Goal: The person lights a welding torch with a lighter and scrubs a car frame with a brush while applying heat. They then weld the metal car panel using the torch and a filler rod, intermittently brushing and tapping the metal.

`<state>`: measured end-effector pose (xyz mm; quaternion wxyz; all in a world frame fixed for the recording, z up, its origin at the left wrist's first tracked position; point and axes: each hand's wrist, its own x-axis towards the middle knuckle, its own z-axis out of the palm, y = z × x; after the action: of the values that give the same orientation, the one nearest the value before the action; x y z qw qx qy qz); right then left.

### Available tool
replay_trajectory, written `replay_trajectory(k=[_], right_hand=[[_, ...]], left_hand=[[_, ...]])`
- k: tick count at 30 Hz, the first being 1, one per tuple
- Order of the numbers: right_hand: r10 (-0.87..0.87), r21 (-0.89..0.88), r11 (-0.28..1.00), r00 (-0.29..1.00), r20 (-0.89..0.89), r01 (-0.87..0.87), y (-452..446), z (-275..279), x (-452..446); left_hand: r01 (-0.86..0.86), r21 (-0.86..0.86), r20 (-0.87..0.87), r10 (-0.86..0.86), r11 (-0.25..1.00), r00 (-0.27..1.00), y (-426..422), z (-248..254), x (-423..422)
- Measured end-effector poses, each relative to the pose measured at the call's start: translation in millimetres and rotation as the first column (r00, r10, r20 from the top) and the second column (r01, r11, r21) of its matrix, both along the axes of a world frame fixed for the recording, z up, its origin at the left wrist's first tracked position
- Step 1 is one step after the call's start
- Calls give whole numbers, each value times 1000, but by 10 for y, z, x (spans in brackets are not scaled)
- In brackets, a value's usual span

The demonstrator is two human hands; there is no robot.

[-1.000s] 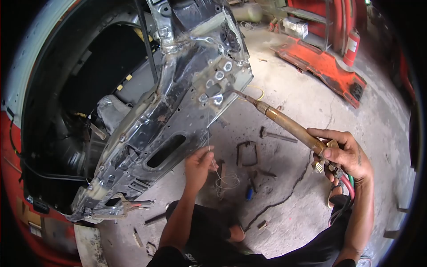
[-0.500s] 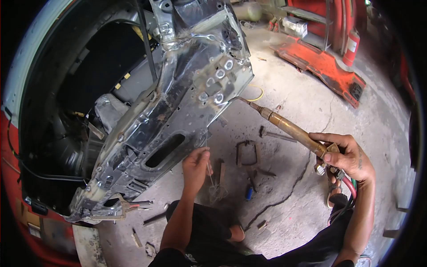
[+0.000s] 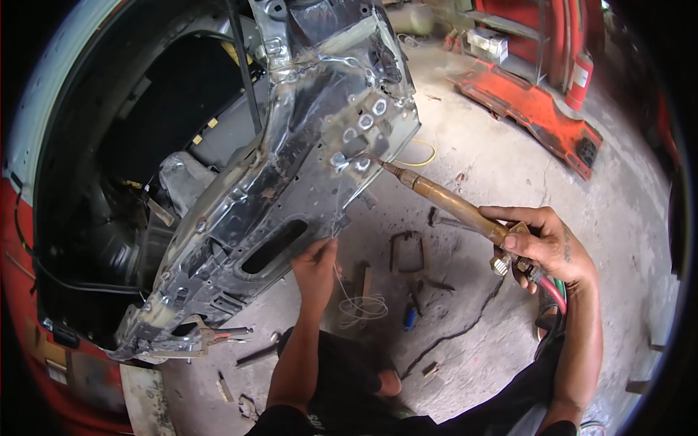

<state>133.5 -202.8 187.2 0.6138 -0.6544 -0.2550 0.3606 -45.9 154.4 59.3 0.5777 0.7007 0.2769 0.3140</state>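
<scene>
Sitting in separate hands [image 3: 315, 269] [image 3: 547, 245]: torch [image 3: 451, 204], wire [image 3: 363, 308]

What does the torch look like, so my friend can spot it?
Start at the big bare-metal car body. To its right, the right hand grips the torch, a long, tapering brass-coloured tube. Unlike the hammer on the floor, it has a red hose.

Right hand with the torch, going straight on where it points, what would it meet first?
The gas torch in the right hand would likely meet the car body panel first, beside the weld marks; whether it already touches is unclear.
</scene>
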Motion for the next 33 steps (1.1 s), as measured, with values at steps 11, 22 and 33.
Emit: replay_trajectory(k=[11,22,33], right_hand=[[-1,23,1000,998,-56,2,124,-69,41],[-40,5,999,996,-80,40,212,-89,23],[-40,32,999,996,-84,43,212,-152,40]], left_hand=[[-9,25,54,8,1000,999,51,0,55],[9,40,56,-11,999,998,127,-19,57],[14,41,61,-16,999,998,129,-7,50]])
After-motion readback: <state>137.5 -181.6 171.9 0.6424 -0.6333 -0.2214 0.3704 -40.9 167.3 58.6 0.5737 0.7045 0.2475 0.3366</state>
